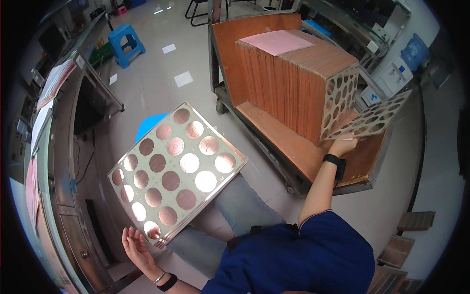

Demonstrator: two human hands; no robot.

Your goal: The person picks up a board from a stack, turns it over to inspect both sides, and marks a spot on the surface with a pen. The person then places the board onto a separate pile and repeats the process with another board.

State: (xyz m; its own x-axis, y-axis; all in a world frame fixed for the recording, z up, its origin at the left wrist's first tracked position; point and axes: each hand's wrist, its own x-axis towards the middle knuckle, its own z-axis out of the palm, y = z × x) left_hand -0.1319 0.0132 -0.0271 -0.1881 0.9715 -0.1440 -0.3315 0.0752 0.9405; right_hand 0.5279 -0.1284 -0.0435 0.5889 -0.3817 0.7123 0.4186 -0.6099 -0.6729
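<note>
My left hand (137,249) is open, palm up, fingers spread against the lower corner of a thin stack of beige panels (177,169) set with round copper discs. That stack rests tilted across my lap. My right hand (341,144) reaches out to the cart and grips the lower edge of a single perforated panel (374,117), which leans out from the end of an upright row of panels (298,83). A black band sits on my right wrist, and a bracelet and dark band on the left.
The row of panels stands on a wooden cart (289,147) with a pink sheet (276,41) on top. A metal workbench (63,161) runs along the left. A blue stool (126,44) stands on the floor behind. Small panel stacks (396,250) lie at lower right.
</note>
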